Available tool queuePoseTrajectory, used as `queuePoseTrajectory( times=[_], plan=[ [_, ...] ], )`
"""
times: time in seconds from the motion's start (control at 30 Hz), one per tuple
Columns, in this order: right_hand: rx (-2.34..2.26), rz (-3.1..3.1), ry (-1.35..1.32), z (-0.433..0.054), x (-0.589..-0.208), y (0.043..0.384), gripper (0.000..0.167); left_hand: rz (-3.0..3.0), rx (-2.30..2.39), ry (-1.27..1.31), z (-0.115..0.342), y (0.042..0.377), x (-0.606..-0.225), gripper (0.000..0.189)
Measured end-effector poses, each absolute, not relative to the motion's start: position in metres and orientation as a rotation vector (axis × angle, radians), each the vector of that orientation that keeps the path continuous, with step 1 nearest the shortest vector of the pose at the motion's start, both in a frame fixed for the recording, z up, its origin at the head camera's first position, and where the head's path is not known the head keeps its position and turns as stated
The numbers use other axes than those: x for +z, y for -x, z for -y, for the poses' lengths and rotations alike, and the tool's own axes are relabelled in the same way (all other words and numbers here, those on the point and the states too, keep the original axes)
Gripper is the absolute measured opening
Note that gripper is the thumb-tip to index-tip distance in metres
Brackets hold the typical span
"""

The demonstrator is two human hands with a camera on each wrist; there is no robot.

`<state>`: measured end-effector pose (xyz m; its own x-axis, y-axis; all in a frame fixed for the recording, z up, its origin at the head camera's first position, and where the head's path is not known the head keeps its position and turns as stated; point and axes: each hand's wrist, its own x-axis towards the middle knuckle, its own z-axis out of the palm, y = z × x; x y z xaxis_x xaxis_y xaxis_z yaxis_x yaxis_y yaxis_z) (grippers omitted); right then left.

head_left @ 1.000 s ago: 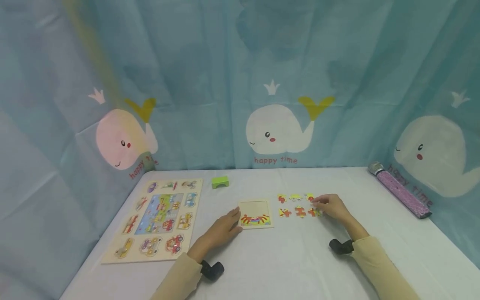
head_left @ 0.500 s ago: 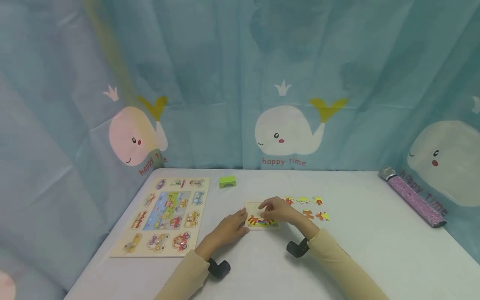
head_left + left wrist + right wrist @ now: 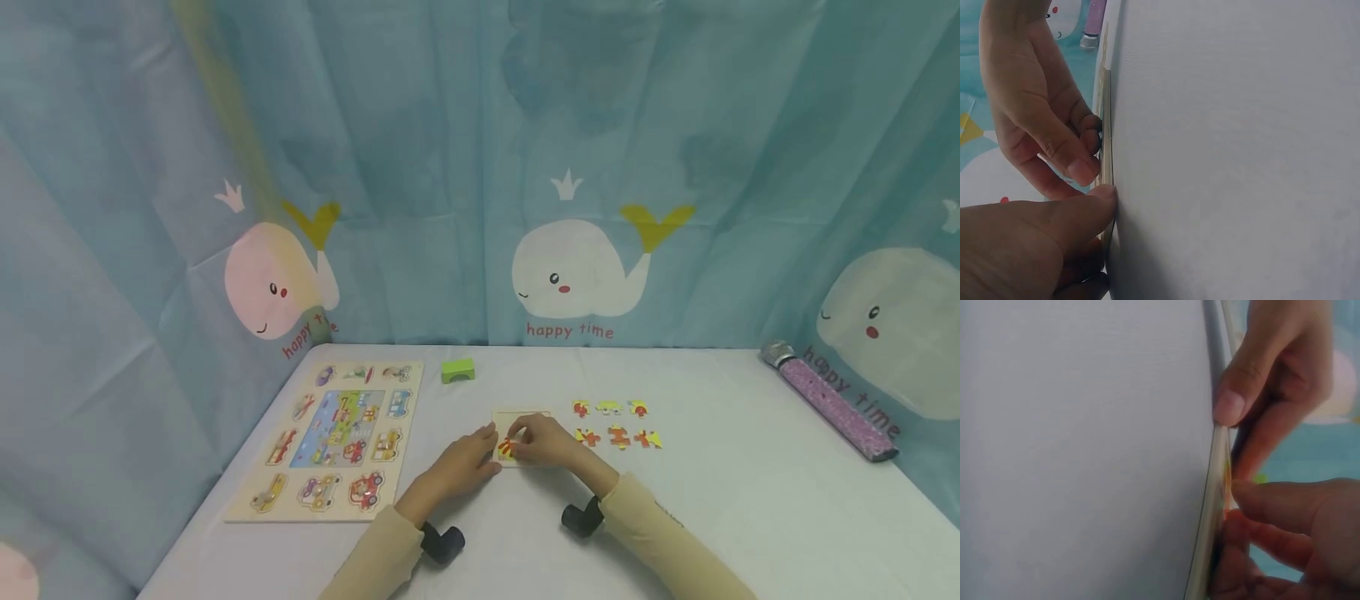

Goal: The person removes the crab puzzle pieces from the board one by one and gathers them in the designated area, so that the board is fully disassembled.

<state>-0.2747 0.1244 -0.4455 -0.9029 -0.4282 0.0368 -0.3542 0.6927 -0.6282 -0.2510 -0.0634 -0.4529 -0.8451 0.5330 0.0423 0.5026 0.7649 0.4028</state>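
Observation:
A small square wooden puzzle board (image 3: 522,413) lies flat on the white table. My left hand (image 3: 459,463) holds its left front corner, the thumb at the front edge and the other fingers along the left side. Over the board, my right hand (image 3: 546,440) pinches a yellow-and-red puzzle piece (image 3: 506,451) with bent thumb and index finger, low at the left part of the picture. That hand covers most of the board. In the right wrist view, a bit of orange (image 3: 1228,509) shows by the right fingertips.
Several loose puzzle pieces (image 3: 618,437) lie in two rows right of the board. A large wooden vehicle puzzle (image 3: 412,375) is at the left, a green arch block (image 3: 458,371) behind. A pink glittery microphone (image 3: 836,404) lies far right. A whale-print curtain (image 3: 420,208) hangs behind.
My right hand has moved left from the loose pieces onto the board and lowered at its left part. My left hand keeps to the board's left side. The head view has shifted slightly.

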Motion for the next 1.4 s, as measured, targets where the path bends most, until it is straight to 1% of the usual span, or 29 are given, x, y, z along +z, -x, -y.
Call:
queuePoseTrajectory(
  times=[0.47,0.83,0.93,1.1,1.4],
  plan=[
    [-1.013,-2.810,0.672,-0.121,-0.452,0.273,0.016,-2.891,0.618,-0.875,0.063,0.250,-0.453,0.053],
    [-1.120,-2.803,0.725,-0.122,-0.450,0.269,0.024,-2.911,0.611,-0.876,0.063,0.249,-0.452,0.052],
    [-1.141,-2.811,0.723,-0.124,-0.450,0.271,0.020,-2.906,0.610,-0.865,0.063,0.249,-0.452,0.052],
    [-1.174,-2.817,0.668,-0.127,-0.451,0.274,0.004,-2.899,0.631,-0.853,0.063,0.248,-0.453,0.053],
    [-1.275,-2.720,0.465,-0.151,-0.446,0.274,0.005,-2.903,0.625,-0.850,0.063,0.250,-0.454,0.053]
  ],
)
